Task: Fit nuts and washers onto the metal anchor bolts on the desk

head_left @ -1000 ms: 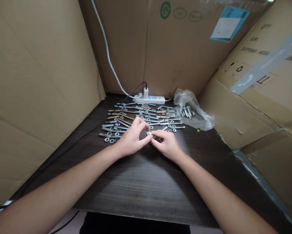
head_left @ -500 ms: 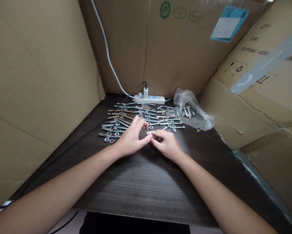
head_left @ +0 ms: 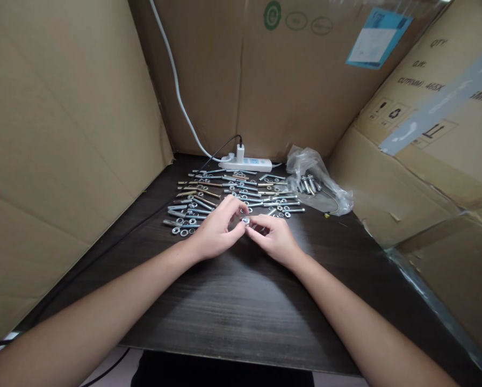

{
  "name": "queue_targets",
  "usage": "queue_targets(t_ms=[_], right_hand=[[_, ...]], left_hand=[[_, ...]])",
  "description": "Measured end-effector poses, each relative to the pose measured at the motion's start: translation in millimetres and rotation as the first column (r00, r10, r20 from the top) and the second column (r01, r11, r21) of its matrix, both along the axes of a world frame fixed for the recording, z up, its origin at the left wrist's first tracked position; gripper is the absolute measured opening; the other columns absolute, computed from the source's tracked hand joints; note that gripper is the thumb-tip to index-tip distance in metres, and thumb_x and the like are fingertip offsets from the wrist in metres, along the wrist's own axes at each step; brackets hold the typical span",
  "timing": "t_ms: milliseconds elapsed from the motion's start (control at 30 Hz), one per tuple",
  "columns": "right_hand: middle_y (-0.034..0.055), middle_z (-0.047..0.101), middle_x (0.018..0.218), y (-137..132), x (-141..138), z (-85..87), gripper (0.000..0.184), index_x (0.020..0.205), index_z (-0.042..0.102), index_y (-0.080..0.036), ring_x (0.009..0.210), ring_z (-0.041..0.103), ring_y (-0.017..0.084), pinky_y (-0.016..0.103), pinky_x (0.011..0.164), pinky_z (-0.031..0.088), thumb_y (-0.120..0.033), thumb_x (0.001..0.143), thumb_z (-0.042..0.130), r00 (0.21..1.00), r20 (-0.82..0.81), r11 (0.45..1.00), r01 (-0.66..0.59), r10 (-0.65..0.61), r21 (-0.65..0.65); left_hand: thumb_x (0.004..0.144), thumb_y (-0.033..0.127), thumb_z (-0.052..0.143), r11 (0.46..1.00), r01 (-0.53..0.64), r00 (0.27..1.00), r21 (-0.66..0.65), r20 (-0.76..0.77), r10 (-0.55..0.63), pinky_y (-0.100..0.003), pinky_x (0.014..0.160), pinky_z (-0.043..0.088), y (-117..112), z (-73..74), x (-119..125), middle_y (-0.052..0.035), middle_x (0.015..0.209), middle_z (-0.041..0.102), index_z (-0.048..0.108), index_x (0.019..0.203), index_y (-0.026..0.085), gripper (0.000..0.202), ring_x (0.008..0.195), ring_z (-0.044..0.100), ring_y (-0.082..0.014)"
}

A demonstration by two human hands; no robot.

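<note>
A small round metal washer [head_left: 245,220] shows end-on between my fingertips, with what looks like a metal bolt [head_left: 260,228] running back under my right fingers. My left hand [head_left: 223,224] pinches at the washer from the left, its index finger arched above. From the other side, my right hand [head_left: 273,235] closes thumb and fingers on the bolt. Whether a nut is also there is too small to tell. Just beyond both hands lie rows of loose bolts [head_left: 283,204] and metal sleeves, with washers and nuts [head_left: 184,232] among them.
A clear plastic bag [head_left: 330,194] with several assembled bolts [head_left: 308,184] lies at the back right. Behind the rows sits a white power strip [head_left: 257,164] with a plugged-in charger. A black cable [head_left: 131,223] crosses the dark table [head_left: 241,312] on the left. Cardboard walls [head_left: 200,80] enclose three sides.
My left thumb has drawn back slightly to the left, and its fingers have shifted a little around the washer. The right hand stays almost in place.
</note>
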State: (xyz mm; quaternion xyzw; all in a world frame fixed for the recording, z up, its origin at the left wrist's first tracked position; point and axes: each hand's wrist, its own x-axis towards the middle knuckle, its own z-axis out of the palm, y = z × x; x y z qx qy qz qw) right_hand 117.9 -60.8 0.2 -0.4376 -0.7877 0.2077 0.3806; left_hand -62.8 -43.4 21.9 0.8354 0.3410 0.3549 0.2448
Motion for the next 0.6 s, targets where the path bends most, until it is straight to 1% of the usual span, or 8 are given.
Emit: queue_targets(t_ms=[100,267,433,600], right_hand=[[0.0019,0.068,0.077,0.1,0.0,-1.3,0.017,0.095,0.07,-0.021,0.064,0.059,0.013,0.024,0.06,0.044,-0.025,0.083,0.058,1.0,-0.007,1.0,-0.002,0.002,-0.008],[0.0023,0.068,0.079,-0.1,-0.4,-0.8,0.017,0.094,0.07,-0.02,0.064,0.059,0.013,0.024,0.06,0.044,-0.023,0.082,0.058,1.0,-0.011,1.0,-0.005,0.005,-0.005],[0.0016,0.067,0.075,0.2,-0.1,-1.3,0.016,0.092,0.07,-0.019,0.063,0.058,0.012,0.023,0.06,0.043,-0.024,0.082,0.058,1.0,-0.003,1.0,-0.001,0.001,-0.003],[0.0009,0.066,0.073,0.4,0.9,-2.3,0.015,0.09,0.07,-0.018,0.062,0.057,0.012,0.022,0.06,0.042,-0.025,0.083,0.058,1.0,0.0,1.0,0.001,-0.001,-0.008]], left_hand=[[0.083,0.022,0.049,1.0,-0.015,1.0,-0.001,-0.011,0.015,-0.026,0.065,0.04,0.8,-0.9,0.8,-0.0016,0.087,0.046,0.048,0.091,0.018,0.009,0.075,0.045,-0.0142],[0.082,0.02,0.051,1.0,-0.005,1.0,-0.021,-0.018,0.005,-0.025,0.063,0.039,2.2,-3.7,1.9,0.0001,0.082,0.046,0.046,0.087,0.018,0.007,0.071,0.044,-0.0128],[0.082,0.017,0.049,1.0,0.015,1.0,-0.017,-0.019,-0.015,-0.024,0.064,0.04,2.2,-3.9,2.2,-0.0011,0.085,0.047,0.048,0.091,0.018,0.009,0.076,0.046,-0.0136],[0.082,0.013,0.048,0.999,0.045,0.998,-0.011,-0.035,-0.045,-0.024,0.067,0.04,0.8,-0.8,2.1,-0.0009,0.086,0.047,0.051,0.095,0.017,0.014,0.078,0.047,-0.0133]])
